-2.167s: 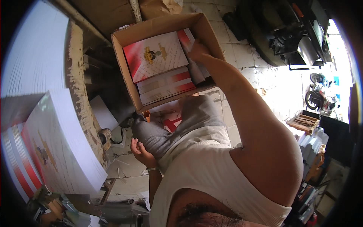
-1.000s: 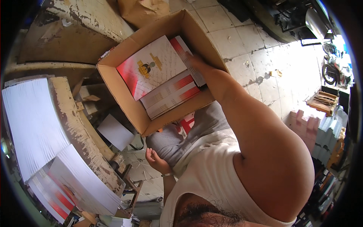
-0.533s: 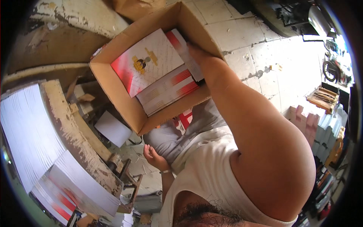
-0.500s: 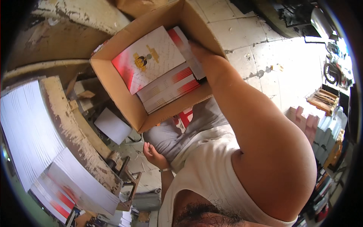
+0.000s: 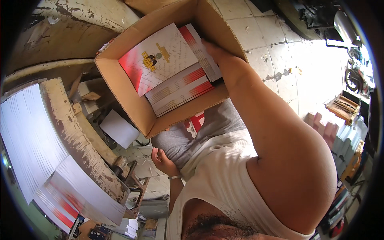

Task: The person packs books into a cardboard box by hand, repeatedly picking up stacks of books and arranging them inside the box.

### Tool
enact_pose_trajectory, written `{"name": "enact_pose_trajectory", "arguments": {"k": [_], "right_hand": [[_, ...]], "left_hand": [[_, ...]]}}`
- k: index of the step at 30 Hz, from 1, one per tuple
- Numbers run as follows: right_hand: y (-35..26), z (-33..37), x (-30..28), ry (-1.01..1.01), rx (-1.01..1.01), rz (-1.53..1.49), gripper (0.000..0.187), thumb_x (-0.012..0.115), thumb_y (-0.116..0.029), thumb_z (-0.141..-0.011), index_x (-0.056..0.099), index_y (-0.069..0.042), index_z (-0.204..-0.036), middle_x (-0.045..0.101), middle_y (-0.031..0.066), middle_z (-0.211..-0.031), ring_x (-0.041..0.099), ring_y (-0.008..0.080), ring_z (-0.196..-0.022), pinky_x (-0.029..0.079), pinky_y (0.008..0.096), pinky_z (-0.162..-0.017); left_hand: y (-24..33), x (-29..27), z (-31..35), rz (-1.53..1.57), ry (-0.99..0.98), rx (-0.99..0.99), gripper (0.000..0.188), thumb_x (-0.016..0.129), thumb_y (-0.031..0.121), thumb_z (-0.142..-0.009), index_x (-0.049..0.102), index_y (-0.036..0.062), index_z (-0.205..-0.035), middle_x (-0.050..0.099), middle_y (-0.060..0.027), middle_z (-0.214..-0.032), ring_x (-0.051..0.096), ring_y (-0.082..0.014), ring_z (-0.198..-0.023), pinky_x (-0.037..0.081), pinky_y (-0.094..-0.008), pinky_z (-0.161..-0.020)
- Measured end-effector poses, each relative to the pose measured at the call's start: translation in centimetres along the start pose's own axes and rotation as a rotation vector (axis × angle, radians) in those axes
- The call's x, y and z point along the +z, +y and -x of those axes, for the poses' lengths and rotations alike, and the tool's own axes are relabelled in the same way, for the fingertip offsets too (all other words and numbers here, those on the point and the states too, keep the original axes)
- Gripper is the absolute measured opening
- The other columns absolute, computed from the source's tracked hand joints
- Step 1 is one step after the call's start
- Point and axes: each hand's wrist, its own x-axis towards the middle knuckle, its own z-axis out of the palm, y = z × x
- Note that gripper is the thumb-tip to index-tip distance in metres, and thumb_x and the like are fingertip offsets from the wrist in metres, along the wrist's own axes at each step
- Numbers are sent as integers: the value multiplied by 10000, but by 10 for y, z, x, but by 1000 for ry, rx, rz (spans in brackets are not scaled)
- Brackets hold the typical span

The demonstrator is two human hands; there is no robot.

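A cardboard box [image 5: 126, 98] stands open in front of me, holding printed booklets. On top, a booklet [image 5: 160, 58] with a white and red cover lies flat. Beside it, stacked booklets [image 5: 180, 90] show their spines, and another spine-up stack [image 5: 200, 52] sits along the right side. My right hand [image 5: 214, 52] reaches down between that right stack and the box wall; its fingers are mostly hidden, so I cannot see whether they grip anything. My left hand [image 5: 163, 162] hangs by my thigh below the box, empty, its fingers loosely bent.
To the left, a worn table [image 5: 60, 108] with peeling paint bears a long row of white paper stacks [image 5: 32, 132] and red-and-white printed sheets [image 5: 60, 204]. A white sheet [image 5: 120, 129] lies below it. Paper stacks [image 5: 340, 136] and a wooden tray [image 5: 343, 108] stand at the right on the tiled floor [image 5: 276, 76].
My right hand and forearm have shifted slightly right inside the box. The box's right side sits a little farther right in view. My left hand's fingers have curled a little more.
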Motion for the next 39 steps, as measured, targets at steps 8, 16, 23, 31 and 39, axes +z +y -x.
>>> {"name": "enact_pose_trajectory", "arguments": {"k": [8, 16, 23, 31, 39], "right_hand": [[8, -4, -2, -80, 15, -55, 817, 652, -607, -869, 525, -59, -1461, 513, 148, -1503, 463, 300, -1385, 354, 388, -1136], [24, -14, 11, -213, 68, -139, 836, 734, -600, -824, 567, -49, -1430, 554, 141, -1471, 516, 296, -1345, 408, 377, -1102], [-11, 44, 21, 203, -223, -100, 1108, 915, -446, -610, 426, 94, -1444, 517, 257, -1463, 533, 336, -1336, 388, 389, -1155], [-30, 48, 40, 434, 0, 107, 996, 856, -359, -698, 382, 11, -1491, 486, 216, -1494, 472, 333, -1397, 394, 382, -1153], [-33, 67, 30, 470, -59, 261, 932, 879, -441, -684, 493, 33, -1389, 633, 218, -1312, 611, 319, -1229, 475, 402, -1051]], "left_hand": [[-2, 6, -2, -2, -11, 32, 365, 660, 161, -982, 593, -42, -1277, 639, -152, -1239, 625, -211, -1051, 469, -317, -903], [0, 16, -11, 7, -58, 75, 362, 675, 161, -980, 591, -41, -1268, 629, -151, -1246, 611, -187, -1049, 467, -293, -859], [-2, 11, -8, 36, -35, 23, 431, 700, 180, -962, 560, -44, -1302, 618, -178, -1277, 620, -219, -1077, 503, -328, -926], [-13, 11, -8, 18, -26, 109, 455, 704, 225, -958, 567, -25, -1312, 634, -184, -1261, 626, -233, -1095, 503, -334, -924], [-27, -3, 5, 108, 6, 114, 476, 701, 238, -961, 551, -9, -1340, 634, -172, -1259, 629, -228, -1073, 497, -327, -918]]}}
